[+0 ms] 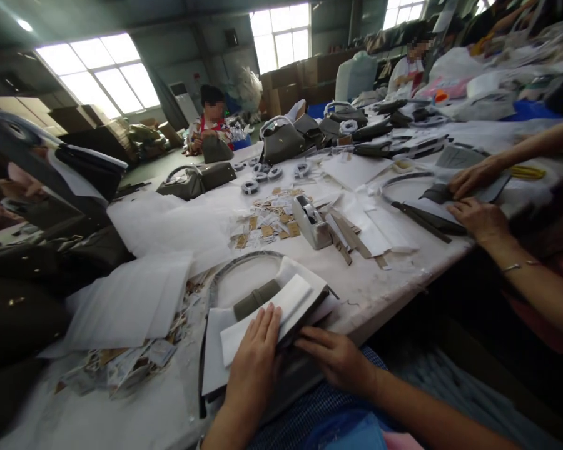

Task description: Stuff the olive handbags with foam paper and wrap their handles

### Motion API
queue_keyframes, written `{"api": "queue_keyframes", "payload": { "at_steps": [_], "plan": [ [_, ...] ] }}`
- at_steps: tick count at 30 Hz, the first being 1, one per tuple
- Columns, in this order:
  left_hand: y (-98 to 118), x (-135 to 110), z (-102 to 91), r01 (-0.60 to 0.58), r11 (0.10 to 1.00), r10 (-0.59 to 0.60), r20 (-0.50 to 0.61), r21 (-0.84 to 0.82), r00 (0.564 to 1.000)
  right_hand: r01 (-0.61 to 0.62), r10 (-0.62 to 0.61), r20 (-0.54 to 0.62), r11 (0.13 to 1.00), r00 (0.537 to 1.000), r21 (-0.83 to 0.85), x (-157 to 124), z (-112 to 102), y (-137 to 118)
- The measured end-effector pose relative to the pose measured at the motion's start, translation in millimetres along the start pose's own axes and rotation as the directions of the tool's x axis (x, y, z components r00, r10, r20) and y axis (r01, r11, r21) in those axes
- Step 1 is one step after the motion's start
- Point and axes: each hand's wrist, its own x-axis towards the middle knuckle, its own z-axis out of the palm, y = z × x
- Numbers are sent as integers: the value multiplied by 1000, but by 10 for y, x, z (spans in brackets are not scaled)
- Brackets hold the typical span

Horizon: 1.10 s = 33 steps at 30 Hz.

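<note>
A dark olive handbag (205, 381) lies on the table before me, its wrapped handle (244, 257) arching toward the far side. White foam sheeting (263, 319) is folded over it, beside a rolled olive piece (256, 300). My left hand (256, 350) rests on the foam, palm down with fingers stretched out. At the bag's near right edge, my right hand (340, 359) has its fingers closed on the edge; the fingertips are partly hidden.
A tape dispenser (312, 222) stands beyond the bag, near scattered tags (267, 225). White foam sheets (131, 300) are stacked at left, with dark bags (19, 300) beyond. A co-worker's hands (478, 200) handle another bag at right. Finished-looking bags (281, 140) stand farther back.
</note>
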Motion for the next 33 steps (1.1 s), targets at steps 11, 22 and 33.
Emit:
{"api": "queue_keyframes", "payload": {
  "at_steps": [11, 22, 33],
  "plan": [
    [256, -6, -84, 142, 986, -141, 21, -90, 990, -189, 184, -45, 950, 982, -248, -89, -605, 459],
    [226, -47, 68, 114, 993, -113, -21, 43, 993, -182, 149, -126, 931, 981, -316, 34, -635, 452],
    [164, -92, 309, 49, 973, -4, -195, 224, 981, 200, -144, 233, 950, 962, -239, 378, -336, 531]
  ]
}}
